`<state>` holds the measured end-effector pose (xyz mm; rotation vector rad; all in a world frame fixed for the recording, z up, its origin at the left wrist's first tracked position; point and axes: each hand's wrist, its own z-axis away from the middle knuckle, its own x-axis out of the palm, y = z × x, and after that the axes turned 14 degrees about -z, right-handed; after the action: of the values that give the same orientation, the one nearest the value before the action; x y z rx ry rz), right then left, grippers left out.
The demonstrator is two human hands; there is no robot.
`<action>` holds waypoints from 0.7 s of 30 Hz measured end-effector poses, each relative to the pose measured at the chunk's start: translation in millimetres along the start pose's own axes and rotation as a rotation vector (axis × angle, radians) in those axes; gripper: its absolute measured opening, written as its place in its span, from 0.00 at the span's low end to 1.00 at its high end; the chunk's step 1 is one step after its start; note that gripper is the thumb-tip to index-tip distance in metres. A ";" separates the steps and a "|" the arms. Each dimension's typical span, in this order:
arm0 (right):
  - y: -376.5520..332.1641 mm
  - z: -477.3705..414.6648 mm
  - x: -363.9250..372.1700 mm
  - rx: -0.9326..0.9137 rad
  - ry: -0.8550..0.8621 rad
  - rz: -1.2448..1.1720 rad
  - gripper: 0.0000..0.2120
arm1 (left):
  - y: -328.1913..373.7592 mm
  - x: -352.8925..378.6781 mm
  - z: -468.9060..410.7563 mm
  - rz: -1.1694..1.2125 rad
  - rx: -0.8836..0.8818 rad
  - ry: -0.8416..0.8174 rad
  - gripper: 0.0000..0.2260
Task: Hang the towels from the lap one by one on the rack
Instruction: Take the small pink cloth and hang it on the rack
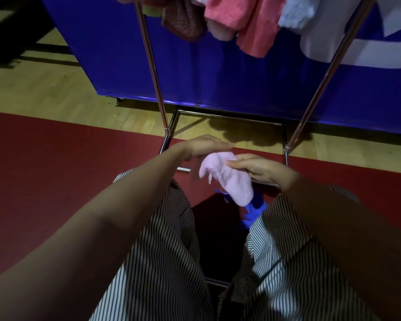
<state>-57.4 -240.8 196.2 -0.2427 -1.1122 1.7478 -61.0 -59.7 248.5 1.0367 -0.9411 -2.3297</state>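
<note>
We have the lilac towel (226, 179) up off the lap and between our two grips. The left grip (202, 147) lies over its top end with the fingers straight and the thumb hidden by the cloth, so we cannot tell whether it clamps or only rests there. The right grip (262, 169) meets the upper edge from the other side and appears to pinch it between thumb and fingertips. The rest of the towel hangs down from the grips and toward us, bunched into a soft roll. Just below it, under the right grip, a blue towel (252, 212) lies in the gap between the striped trousers (171, 251). We judge the lilac towel light, limp and fluffy: unlikely to slip, but it will hold no shape of its own. We think it best to find two corners of one edge, take one in each grip, and draw them apart so the cloth opens before it goes up. The rack (153, 66) rises beyond and above the grips, with a coral towel (248, 22), a brown towel (183, 24) and a pale towel (296, 15) draped there.
</note>
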 end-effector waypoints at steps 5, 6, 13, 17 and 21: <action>-0.8 21.0 -9.9 -0.060 0.034 -0.072 0.12 | -2.0 -0.3 4.7 0.201 0.037 0.001 0.08; -5.0 26.8 -11.0 -0.105 0.079 -0.077 0.09 | -0.1 0.5 5.4 0.236 0.026 0.048 0.08; -59.8 88.1 -16.9 -0.310 0.190 -0.132 0.07 | 52.8 8.6 16.9 0.436 0.155 0.171 0.10; -102.8 122.4 -10.0 -0.457 0.175 -0.184 0.11 | 114.7 -6.7 27.3 0.505 0.278 0.274 0.10; -151.2 156.6 -10.2 -0.580 0.198 -0.234 0.08 | 175.3 -29.5 43.9 0.409 0.319 0.327 0.07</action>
<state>-51.8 -327.4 396.1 -0.5997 -1.4159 1.1393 -58.5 -143.5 411.3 1.1708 -1.2746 -1.6550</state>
